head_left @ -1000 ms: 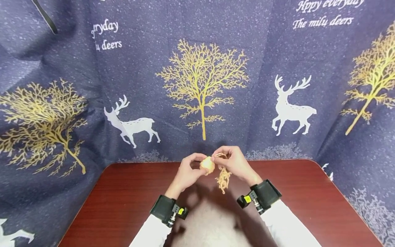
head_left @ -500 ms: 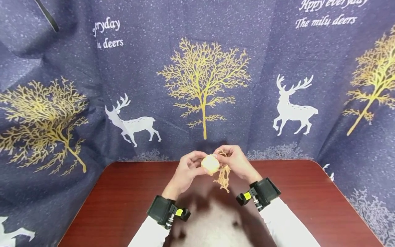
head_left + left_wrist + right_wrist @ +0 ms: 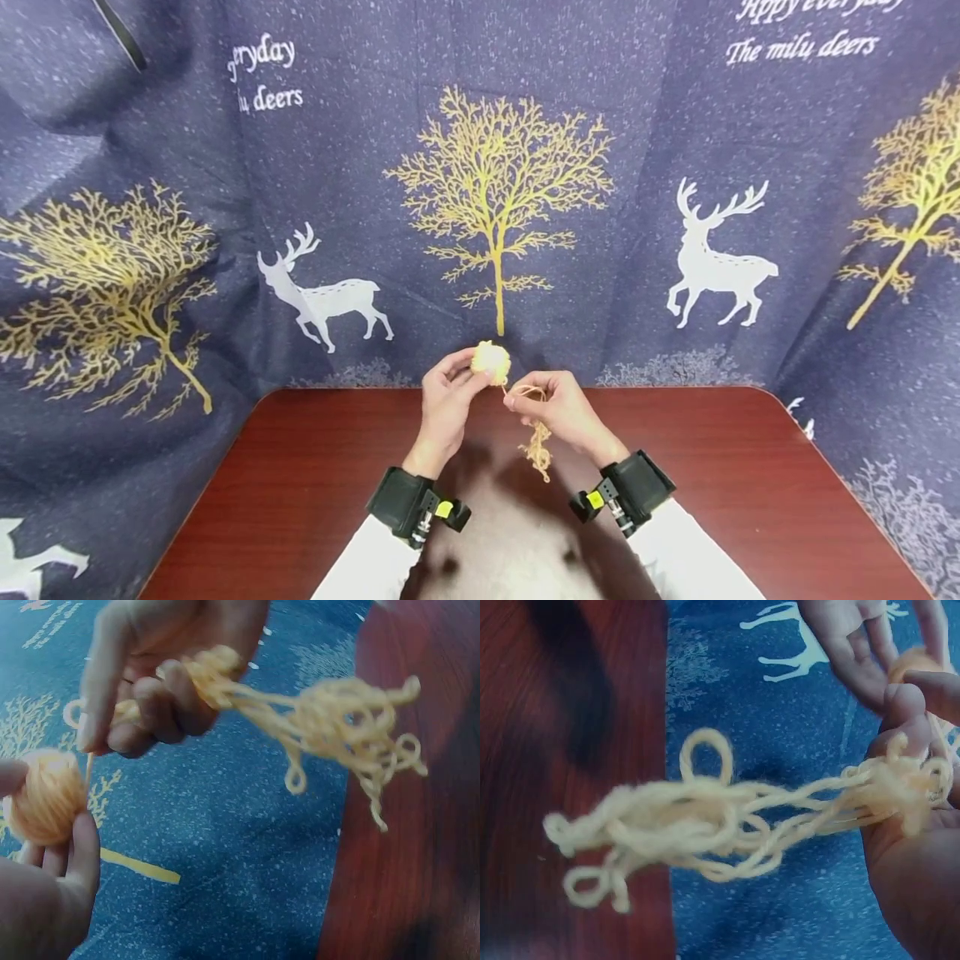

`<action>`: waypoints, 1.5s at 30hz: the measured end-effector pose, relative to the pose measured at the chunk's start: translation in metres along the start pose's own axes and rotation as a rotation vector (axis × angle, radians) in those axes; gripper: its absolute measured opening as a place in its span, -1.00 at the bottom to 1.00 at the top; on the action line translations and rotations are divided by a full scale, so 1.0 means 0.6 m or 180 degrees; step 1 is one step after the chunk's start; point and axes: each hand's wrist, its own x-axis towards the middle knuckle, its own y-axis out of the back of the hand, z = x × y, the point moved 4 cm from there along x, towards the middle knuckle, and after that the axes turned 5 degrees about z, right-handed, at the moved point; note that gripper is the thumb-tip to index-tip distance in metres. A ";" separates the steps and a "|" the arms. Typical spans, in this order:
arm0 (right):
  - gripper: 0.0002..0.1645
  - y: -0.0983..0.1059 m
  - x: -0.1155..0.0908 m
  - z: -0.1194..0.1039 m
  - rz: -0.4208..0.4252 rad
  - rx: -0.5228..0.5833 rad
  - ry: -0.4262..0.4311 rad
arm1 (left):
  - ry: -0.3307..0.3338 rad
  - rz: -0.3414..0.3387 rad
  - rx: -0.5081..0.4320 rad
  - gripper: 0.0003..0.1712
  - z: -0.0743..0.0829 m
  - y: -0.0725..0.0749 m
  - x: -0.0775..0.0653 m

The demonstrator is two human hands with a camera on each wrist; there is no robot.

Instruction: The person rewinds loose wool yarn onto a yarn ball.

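Note:
A small ball of pale yellow yarn [image 3: 491, 362] is held between the thumb and fingers of my left hand [image 3: 447, 400], raised above the table's far edge. Its wound strands show in the left wrist view, where the yarn ball [image 3: 49, 796] sits at the left. My right hand [image 3: 558, 411] pinches the strand that runs from the ball, a short gap away. A loose tangle of the same yarn [image 3: 537, 450] hangs from the right palm; looped ends of this tangle [image 3: 682, 825] stick out in the right wrist view.
Beneath the hands lies a reddish-brown table [image 3: 315, 467] with rounded far corners. Behind it hangs a dark blue curtain [image 3: 585, 317] printed with trees and deer. Black camera straps [image 3: 401, 502] circle both wrists.
My left hand has lifted the yarn ball up and leftward. My right hand has moved slightly down, so a gap with a strand across it now separates the ball from the right fingers.

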 end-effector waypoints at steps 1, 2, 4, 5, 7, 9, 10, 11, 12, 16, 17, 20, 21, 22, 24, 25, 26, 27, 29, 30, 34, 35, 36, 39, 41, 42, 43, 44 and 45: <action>-0.83 0.000 -0.001 -0.004 -0.0014 -0.0079 0.0019 | -0.0041 0.0065 0.0132 -0.51 -0.002 0.001 0.001; -0.83 0.001 -0.002 -0.008 -0.0026 -0.0152 0.0030 | -0.0072 0.0111 0.0275 -0.52 -0.005 0.002 0.001; -0.84 0.004 -0.003 -0.018 -0.0044 -0.0287 0.0059 | -0.0117 0.0109 0.0557 -0.53 -0.010 0.004 0.001; -0.84 0.007 -0.003 -0.024 -0.0045 -0.0334 0.0078 | -0.0153 0.0064 0.0723 -0.53 -0.011 0.004 -0.001; -0.84 0.014 0.000 -0.035 -0.0025 -0.0405 0.0122 | -0.0198 -0.0083 0.1007 -0.54 -0.014 0.002 -0.005; -0.85 0.023 0.005 -0.043 0.0009 -0.0374 0.0143 | -0.0205 -0.0288 0.1247 -0.56 -0.015 0.000 -0.009; -0.85 0.028 0.008 -0.048 0.0027 -0.0330 0.0146 | -0.0185 -0.0393 0.1333 -0.57 -0.016 -0.002 -0.011; -0.85 0.032 0.011 -0.051 0.0039 -0.0257 0.0136 | -0.0168 -0.0500 0.1408 -0.58 -0.017 -0.003 -0.013; -0.85 0.037 0.014 -0.054 0.0054 -0.0203 0.0136 | -0.0118 -0.0601 0.1453 -0.58 -0.018 -0.004 -0.014; -0.84 0.053 0.024 -0.060 0.0112 -0.0051 0.0129 | 0.0068 -0.1074 0.1397 -0.57 -0.020 -0.008 -0.021; -0.84 0.056 0.027 -0.059 0.0111 -0.0053 0.0132 | 0.0094 -0.1202 0.1305 -0.56 -0.018 -0.009 -0.022; -0.82 0.060 0.031 -0.053 0.0080 -0.0003 0.0073 | 0.0190 -0.1598 0.0835 -0.53 -0.014 -0.013 -0.026; -0.81 0.060 0.032 -0.049 0.0055 0.0046 0.0038 | 0.0196 -0.1701 0.0679 -0.50 -0.011 -0.014 -0.027; -0.80 0.059 0.032 -0.045 0.0034 0.0096 0.0005 | 0.0211 -0.1785 0.0526 -0.48 -0.009 -0.015 -0.027; -0.81 0.054 0.032 -0.036 -0.0010 0.0236 -0.0049 | 0.0225 -0.1849 0.0268 -0.44 -0.003 -0.017 -0.028; -0.83 0.052 0.031 -0.031 -0.0022 0.0306 -0.0063 | 0.0216 -0.1819 0.0172 -0.45 -0.001 -0.018 -0.027; -0.87 0.049 0.030 -0.025 -0.0034 0.0381 -0.0075 | 0.0232 -0.1747 0.0077 -0.48 0.002 -0.019 -0.026; -0.91 0.046 0.029 -0.020 -0.0049 0.0470 -0.0085 | 0.0248 -0.1638 -0.0014 -0.51 0.004 -0.019 -0.025; -0.92 0.039 0.026 -0.007 -0.0045 0.0632 -0.0135 | 0.0270 -0.1380 -0.0195 -0.56 0.006 -0.018 -0.021; -0.90 0.036 0.024 0.000 -0.0026 0.0677 -0.0154 | 0.0276 -0.1249 -0.0271 -0.55 0.007 -0.017 -0.018; -0.93 0.022 0.011 0.013 0.0137 0.0573 -0.0225 | 0.0253 -0.0841 -0.0462 -0.44 0.005 -0.017 -0.008; -0.91 0.019 0.008 0.015 0.0174 0.0462 -0.0193 | 0.0238 -0.0752 -0.0474 -0.41 0.004 -0.017 -0.005; -0.87 0.017 0.005 0.016 0.0205 0.0342 -0.0158 | 0.0223 -0.0668 -0.0473 -0.39 0.003 -0.017 -0.003; -0.83 0.009 -0.002 0.014 0.0249 0.0026 -0.0067 | 0.0147 -0.0410 -0.0363 -0.42 -0.003 -0.015 0.005; -0.83 0.006 -0.006 0.010 0.0205 -0.0121 -0.0016 | 0.0061 -0.0259 -0.0163 -0.44 -0.009 -0.011 0.009; -0.83 0.004 -0.008 0.007 0.0177 -0.0173 -0.0012 | 0.0008 -0.0199 -0.0024 -0.45 -0.012 -0.009 0.010; -0.84 0.003 -0.009 0.003 0.0149 -0.0225 0.0012 | -0.0050 -0.0146 0.0142 -0.46 -0.014 -0.007 0.011; -0.84 0.003 -0.010 -0.001 0.0120 -0.0275 0.0033 | -0.0095 -0.0101 0.0315 -0.46 -0.017 -0.004 0.011; -0.83 0.003 -0.010 -0.006 0.0088 -0.0305 0.0069 | -0.0133 -0.0075 0.0492 -0.47 -0.020 -0.003 0.011</action>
